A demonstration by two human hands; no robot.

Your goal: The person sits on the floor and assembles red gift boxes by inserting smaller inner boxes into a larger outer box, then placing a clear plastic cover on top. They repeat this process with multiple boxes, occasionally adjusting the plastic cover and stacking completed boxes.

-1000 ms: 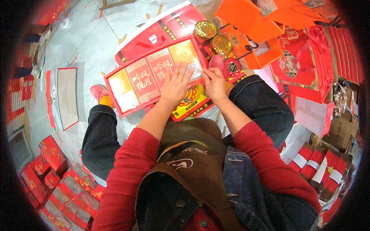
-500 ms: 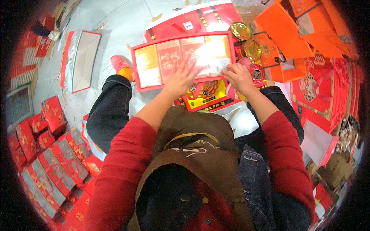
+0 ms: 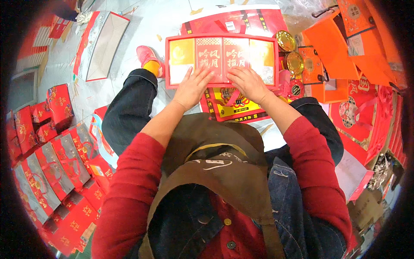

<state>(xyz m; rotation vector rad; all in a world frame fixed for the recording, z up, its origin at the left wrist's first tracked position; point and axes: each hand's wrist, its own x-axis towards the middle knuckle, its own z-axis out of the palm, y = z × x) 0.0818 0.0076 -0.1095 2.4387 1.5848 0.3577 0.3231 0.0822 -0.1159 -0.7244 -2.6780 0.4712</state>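
Observation:
A shallow red gift box [image 3: 222,36] lies between my legs, holding a row of packets. Two red packets [image 3: 209,46] with gold lettering sit in the middle, with a gold-and-white packet [image 3: 182,51] at either end. My left hand [image 3: 192,88] rests flat over the near edge, its fingers on the packets left of centre. My right hand [image 3: 247,83] lies likewise right of centre, fingers stretched out. Neither hand grips anything. Under the box's near side shows a yellow-and-red printed package [image 3: 235,113].
Two round gold tins [image 3: 285,41] stand by the box's right end. Orange boxes [image 3: 325,41] fill the upper right, with red gift bags [image 3: 351,110] below them. Rows of red bags [image 3: 60,157] stand at the left. A white-and-red open box [image 3: 105,47] is at the upper left.
My right hand has moved from the box's right end onto the packets nearer the middle. The left hand has slid slightly nearer me, and the box now appears straighter in view.

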